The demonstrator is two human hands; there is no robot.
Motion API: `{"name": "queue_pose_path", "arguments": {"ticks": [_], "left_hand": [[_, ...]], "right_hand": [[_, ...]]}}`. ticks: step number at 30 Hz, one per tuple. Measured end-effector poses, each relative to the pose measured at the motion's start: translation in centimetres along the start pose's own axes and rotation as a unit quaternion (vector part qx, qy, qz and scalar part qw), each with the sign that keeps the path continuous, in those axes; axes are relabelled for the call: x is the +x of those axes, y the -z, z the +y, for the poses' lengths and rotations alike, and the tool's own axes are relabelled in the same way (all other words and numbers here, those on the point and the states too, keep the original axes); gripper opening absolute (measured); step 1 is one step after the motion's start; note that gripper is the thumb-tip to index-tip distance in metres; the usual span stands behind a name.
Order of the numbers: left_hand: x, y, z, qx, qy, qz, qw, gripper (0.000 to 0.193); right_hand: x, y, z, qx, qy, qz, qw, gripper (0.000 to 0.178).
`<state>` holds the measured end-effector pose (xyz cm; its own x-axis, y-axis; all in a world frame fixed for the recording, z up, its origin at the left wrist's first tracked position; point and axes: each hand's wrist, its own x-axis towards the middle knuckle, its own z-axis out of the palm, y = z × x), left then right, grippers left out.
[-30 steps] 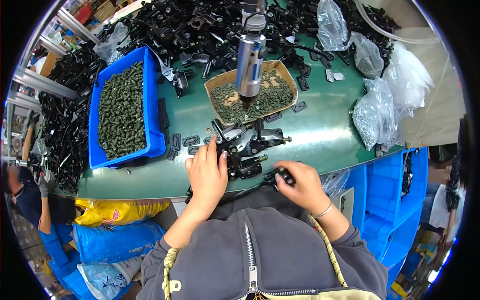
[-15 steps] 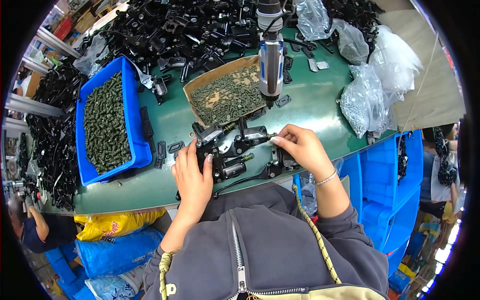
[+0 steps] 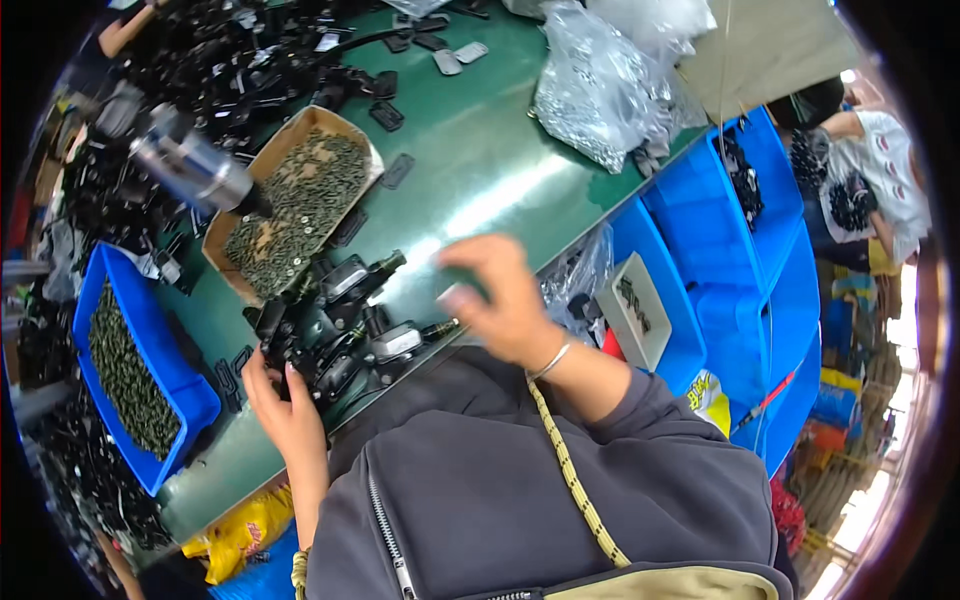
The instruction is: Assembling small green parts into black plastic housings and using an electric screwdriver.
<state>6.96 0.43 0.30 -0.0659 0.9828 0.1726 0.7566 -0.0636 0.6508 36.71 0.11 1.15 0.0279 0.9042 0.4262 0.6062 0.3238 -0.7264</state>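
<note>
Several black brake lever assemblies (image 3: 345, 280) with small reservoirs lie grouped near the table's front edge. Greenish bolts (image 3: 388, 265) stick out of the ends of some. My left hand (image 3: 288, 405) grips the left end of the group, its thumb and fingers closed on a black assembly. To the right of the group, my right hand (image 3: 505, 305) is lifted clear, slightly blurred. Its thumb and forefinger are apart, and no object shows between them.
Left of the assemblies are a shallow cardboard box (image 3: 212, 238) of small bolts and a blue bin (image 3: 185, 415) of greenish parts. A power screwdriver (image 3: 195, 165) hangs over the box. Clear bags (image 3: 590, 95) lie at the back; blue crates (image 3: 665, 230) stand at right.
The view has swung to the right, so the table looks turned. My right hand has come off the bolt at an assembly's end and opened. My left hand stays at the assemblies.
</note>
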Motion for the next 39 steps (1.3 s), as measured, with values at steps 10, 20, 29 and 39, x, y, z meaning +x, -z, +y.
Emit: {"name": "queue_pose_path", "arguments": {"ticks": [10, 20, 29, 39], "left_hand": [[0.9, 2.1, -1.7, -0.083, 0.079, 0.011, 0.993, 0.027], [2.6, 6.3, -3.9, 0.136, -0.013, -0.043, 0.99, 0.04], [1.7, 6.3, -2.9, 0.155, 0.036, -0.058, 0.985, 0.072], [3.9, 4.0, -4.8, 0.201, -0.009, -0.065, 0.977, 0.064]], "right_hand": [[-14.2, 7.6, 26.1, 0.162, -0.458, 0.312, 0.817, 0.022], [-21.6, 0.0, 40.4, -0.073, -0.27, -0.176, 0.944, 0.052], [-31.0, 1.6, 54.8, 0.317, -0.353, -0.079, 0.877, 0.049], [-31.6, 0.4, 48.8, 0.31, -0.354, -0.109, 0.876, 0.051]]}}
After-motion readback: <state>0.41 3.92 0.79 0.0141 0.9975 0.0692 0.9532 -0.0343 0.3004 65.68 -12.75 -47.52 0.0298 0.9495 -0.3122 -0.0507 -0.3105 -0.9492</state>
